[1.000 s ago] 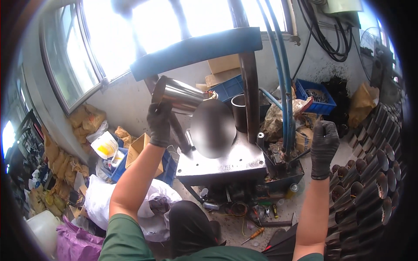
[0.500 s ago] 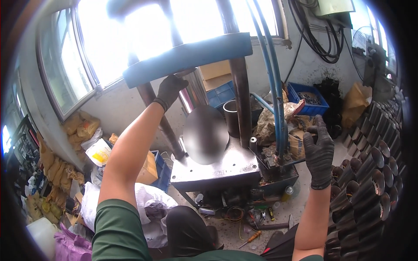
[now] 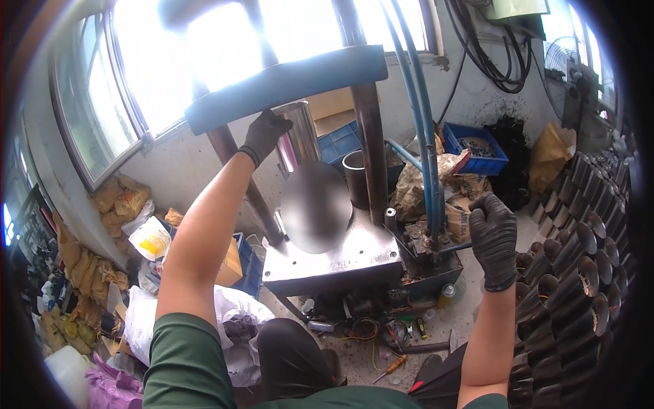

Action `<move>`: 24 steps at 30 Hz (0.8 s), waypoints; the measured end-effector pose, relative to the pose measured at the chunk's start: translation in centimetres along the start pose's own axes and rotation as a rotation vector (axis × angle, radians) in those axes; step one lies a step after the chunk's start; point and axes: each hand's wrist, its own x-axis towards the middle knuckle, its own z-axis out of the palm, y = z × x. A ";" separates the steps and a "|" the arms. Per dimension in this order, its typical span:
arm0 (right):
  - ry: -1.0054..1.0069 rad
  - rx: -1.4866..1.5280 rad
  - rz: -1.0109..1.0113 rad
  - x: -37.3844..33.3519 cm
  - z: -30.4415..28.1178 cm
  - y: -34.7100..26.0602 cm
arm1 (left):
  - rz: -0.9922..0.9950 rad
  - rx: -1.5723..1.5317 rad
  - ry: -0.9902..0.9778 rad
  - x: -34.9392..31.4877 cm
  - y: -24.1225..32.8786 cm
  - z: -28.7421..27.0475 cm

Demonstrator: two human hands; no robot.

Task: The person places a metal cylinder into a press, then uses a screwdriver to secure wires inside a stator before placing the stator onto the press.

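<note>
My left hand, in a dark grey glove, is raised under the blue crossbeam of a press. Its fingers are curled beside the rim of a shiny metal cylinder; what they hold is hidden. My right hand, gloved too, is closed at the right of the press, where a thin lever runs into its palm side. Between the hands lies the press's steel plate. A blurred oval patch hides the middle above it. A dark open tube stands behind.
Rows of metal tubes stack up on the right. Blue hoses run down beside the press. A blue crate sits at the back right. White sacks and cardboard lie at left. A screwdriver lies on the floor.
My right hand's raised fingers have curled closed beside the lever. My left hand has shifted slightly, and the cylinder's rim now shows beside it. The whole view has moved a little.
</note>
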 end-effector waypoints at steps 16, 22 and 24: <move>-0.162 -0.378 -0.207 -2.2 -0.2 1.3 | -0.082 -0.719 0.133 -4.0 -20.8 14.9; -0.485 -0.375 -0.004 -3.3 -4.1 -1.0 | -0.085 -0.563 0.246 -6.9 -15.9 16.8; -0.546 -0.404 -0.075 -3.1 -4.1 -1.5 | -0.002 -0.529 0.319 -6.7 -16.2 16.3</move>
